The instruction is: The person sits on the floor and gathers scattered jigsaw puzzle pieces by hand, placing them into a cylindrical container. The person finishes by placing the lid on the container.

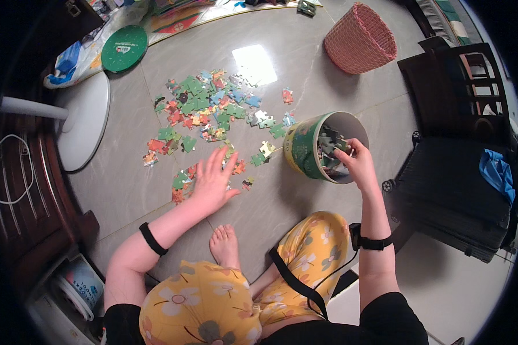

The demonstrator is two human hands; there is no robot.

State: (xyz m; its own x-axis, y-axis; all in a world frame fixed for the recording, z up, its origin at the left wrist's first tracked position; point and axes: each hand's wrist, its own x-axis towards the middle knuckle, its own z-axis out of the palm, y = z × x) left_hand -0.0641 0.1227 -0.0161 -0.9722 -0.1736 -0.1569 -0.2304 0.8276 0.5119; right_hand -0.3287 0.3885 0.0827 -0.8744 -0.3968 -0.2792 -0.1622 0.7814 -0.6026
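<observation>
See on the grey floor [305,95] knobbed puzzle pieces [193,95], green, red, blue, around the left hand [213,183], released with spread fingers. Cannot tell the grip of the right hand [360,164], at the mouth of the tub [303,150]. Notice free floor between tub and basket [355,43].

Single view: left fisheye of a head-worn pair, upright, unmirrored, aimed steeply down. Nearest the lens, along lower edge: wearer's yellow flowered trousers [193,305] and black sleeves [391,316]; forearms [377,213] run up from there. Left hand [214,185] and right hand [360,164] at middle range. Grey floor [124,201] fills the centre; pink basket [360,43] farther off, near top. Coverage very wide: dark wooden cabinet [17,224] bows at left rim; corners black.
</observation>
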